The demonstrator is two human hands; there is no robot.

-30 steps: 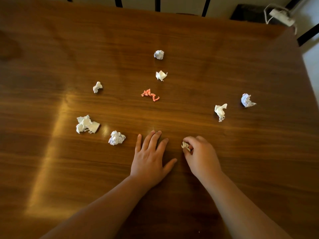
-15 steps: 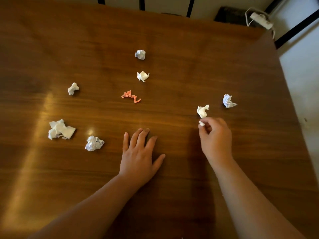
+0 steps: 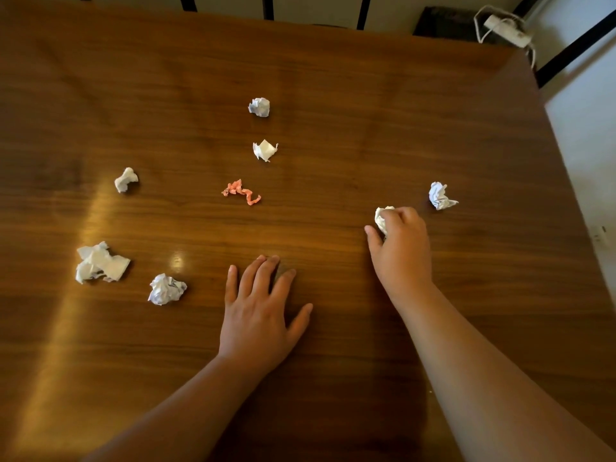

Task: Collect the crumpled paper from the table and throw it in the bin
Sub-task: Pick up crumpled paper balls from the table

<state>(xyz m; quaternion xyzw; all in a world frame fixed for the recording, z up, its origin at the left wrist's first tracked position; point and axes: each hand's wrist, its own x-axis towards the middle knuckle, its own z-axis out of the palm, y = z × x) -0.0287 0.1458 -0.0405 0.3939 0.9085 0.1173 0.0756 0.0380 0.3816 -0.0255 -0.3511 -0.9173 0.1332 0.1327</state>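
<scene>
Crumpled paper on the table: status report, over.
Right hand gripping white crumpled paper wad. Left hand flat on brown wooden table. Seven other scraps loose; nothing in the way.

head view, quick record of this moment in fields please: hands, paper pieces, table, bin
right hand: grips held wad
left hand: flat on table, holds nothing
loose white paper: far wad, folded wad, small left wad, flat left wad, near-left wad, right wad
orange strip: centre of table, no hand on it
closest to right hand: right wad
bin: not in view
</scene>
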